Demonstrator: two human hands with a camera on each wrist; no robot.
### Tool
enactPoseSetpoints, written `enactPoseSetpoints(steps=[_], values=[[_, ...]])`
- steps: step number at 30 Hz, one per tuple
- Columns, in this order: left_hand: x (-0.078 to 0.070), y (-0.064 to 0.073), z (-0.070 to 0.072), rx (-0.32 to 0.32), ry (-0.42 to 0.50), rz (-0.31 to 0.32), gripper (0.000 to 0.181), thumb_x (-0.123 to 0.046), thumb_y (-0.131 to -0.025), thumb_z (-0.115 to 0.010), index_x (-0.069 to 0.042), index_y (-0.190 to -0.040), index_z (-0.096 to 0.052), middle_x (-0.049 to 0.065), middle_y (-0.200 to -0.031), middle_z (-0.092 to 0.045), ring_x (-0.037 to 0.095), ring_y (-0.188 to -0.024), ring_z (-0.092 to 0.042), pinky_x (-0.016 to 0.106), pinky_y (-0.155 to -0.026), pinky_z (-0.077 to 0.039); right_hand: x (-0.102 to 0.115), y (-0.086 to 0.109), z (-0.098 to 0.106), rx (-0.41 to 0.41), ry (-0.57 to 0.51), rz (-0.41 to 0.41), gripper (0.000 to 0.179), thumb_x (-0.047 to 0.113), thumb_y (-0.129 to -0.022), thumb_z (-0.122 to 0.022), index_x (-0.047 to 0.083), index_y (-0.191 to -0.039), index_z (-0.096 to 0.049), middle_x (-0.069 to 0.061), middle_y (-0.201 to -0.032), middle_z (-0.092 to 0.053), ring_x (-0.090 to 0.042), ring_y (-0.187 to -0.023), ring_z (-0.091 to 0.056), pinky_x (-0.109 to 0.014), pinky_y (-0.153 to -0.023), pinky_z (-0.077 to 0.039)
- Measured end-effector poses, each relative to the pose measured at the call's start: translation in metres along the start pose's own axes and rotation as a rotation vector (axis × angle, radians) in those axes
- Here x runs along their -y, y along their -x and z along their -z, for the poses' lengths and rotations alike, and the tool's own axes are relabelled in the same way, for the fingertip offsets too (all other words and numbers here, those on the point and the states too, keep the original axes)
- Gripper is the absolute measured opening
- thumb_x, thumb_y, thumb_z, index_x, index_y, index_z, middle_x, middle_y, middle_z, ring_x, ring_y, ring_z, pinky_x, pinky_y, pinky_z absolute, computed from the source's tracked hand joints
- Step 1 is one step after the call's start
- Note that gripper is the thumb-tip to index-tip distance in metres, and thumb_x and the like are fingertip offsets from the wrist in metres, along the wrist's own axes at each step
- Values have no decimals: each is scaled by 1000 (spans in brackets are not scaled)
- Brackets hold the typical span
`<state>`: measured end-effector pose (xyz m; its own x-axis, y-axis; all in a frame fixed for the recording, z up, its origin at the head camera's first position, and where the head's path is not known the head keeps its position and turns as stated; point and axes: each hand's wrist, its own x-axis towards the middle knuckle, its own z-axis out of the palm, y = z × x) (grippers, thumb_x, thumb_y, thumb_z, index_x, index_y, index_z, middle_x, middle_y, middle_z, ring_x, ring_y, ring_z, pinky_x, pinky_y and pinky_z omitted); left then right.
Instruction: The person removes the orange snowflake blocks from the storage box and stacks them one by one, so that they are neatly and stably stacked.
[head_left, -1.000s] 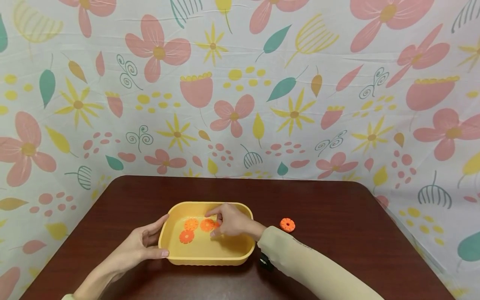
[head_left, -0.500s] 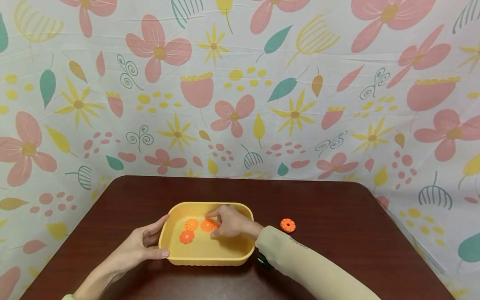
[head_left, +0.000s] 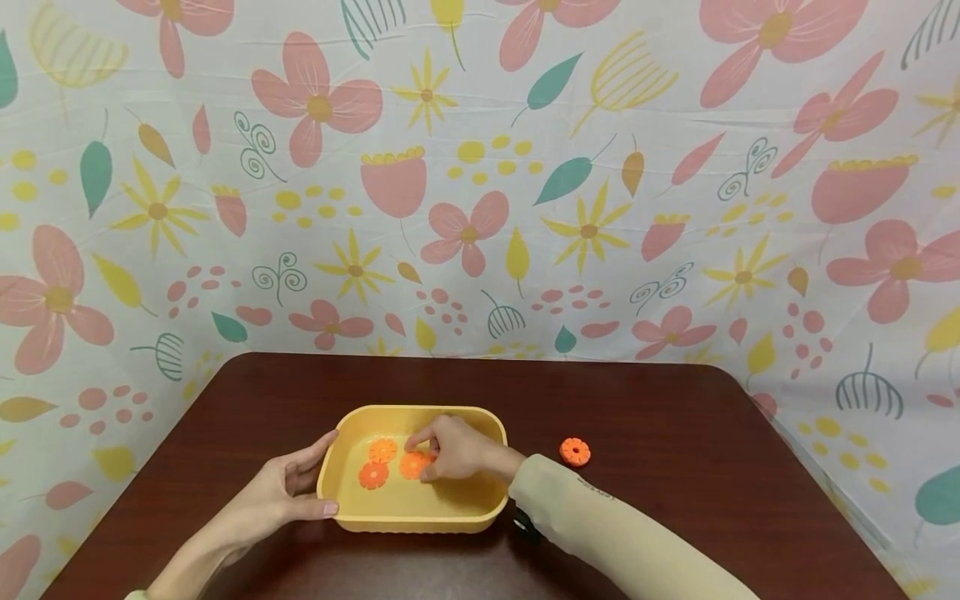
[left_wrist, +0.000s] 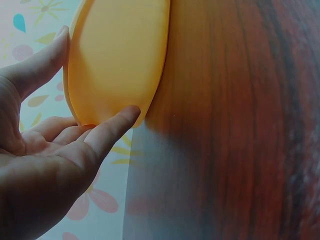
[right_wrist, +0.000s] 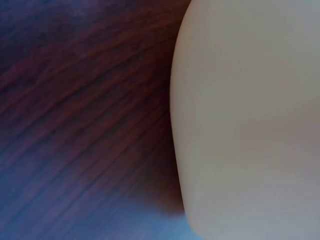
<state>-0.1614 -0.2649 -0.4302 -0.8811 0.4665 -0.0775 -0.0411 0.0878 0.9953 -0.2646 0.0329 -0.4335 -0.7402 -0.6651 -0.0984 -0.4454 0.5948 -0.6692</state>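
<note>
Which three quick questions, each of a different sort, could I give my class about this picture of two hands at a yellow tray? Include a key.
1. Short answer: Which hand reaches inside the yellow tray?

2. Multiple choice: In the head view, where on the table does the orange piece outside the tray lie?
A) Left of the tray
B) Behind the tray
C) Right of the tray

3. True or false: The left hand is well away from the tray.

Key:
1. The right hand.
2. C.
3. False; the thumb and fingers of the left hand hold the tray's left end.
</note>
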Motion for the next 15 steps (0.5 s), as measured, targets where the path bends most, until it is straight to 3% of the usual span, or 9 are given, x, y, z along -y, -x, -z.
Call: enactPoseSetpoints(steps=[10,15], values=[[1,-1,0,-4,-6,-2,98,-1,-95,-77,-2,-168,-12,28,-170,-13,46,-141,-48,36,-95,-57,0,-1,0,-10,-8,-7,40,4,-81,-91,8,-120,-81,7,-53,-32,-6,-50,-26,-20,-53,-28],[1,0,0,-6,-3,-1,98,-1,-95,-76,-2,-168,-12,28,-170,-14,46,-141,-47,36,-95,-57,1,-1,0,-15,-20,-5,36,3,-79,-93,8,-113,-82,6,-55,-40,-6,-50,-33,-20,-54,-32]])
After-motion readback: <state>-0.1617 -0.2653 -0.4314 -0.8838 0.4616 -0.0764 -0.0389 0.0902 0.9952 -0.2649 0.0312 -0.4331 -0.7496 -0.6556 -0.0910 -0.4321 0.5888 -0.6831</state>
